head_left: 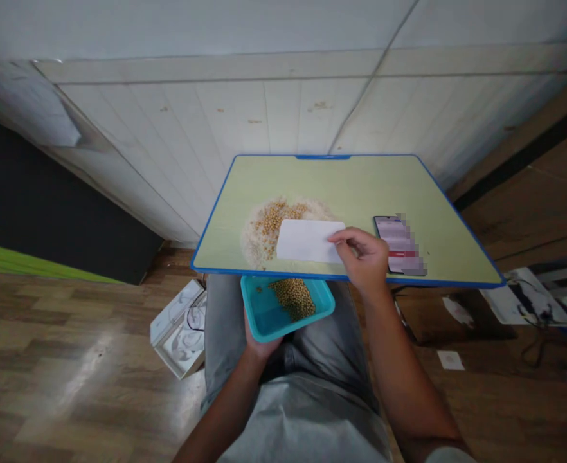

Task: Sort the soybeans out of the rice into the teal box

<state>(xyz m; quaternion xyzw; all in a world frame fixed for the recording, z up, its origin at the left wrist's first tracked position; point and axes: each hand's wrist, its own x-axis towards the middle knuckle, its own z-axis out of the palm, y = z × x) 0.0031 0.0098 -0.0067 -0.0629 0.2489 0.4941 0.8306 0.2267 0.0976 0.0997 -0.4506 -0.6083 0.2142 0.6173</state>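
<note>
My right hand pinches the right end of a white card between thumb and fingers. The card lies over the front right part of a heap of white rice mixed with tan soybeans, on a small yellow-green table with a blue rim. Below the table's front edge, my left hand grips a turquoise plastic tray from its near side, above my lap; most of its fingers are hidden under the tray. Soybeans are gathered in the tray's right half.
A phone lies on the table right of my right hand. An open white box stands on the wooden floor at left. A white panelled wall rises behind the table. Cables and a small white square lie at right.
</note>
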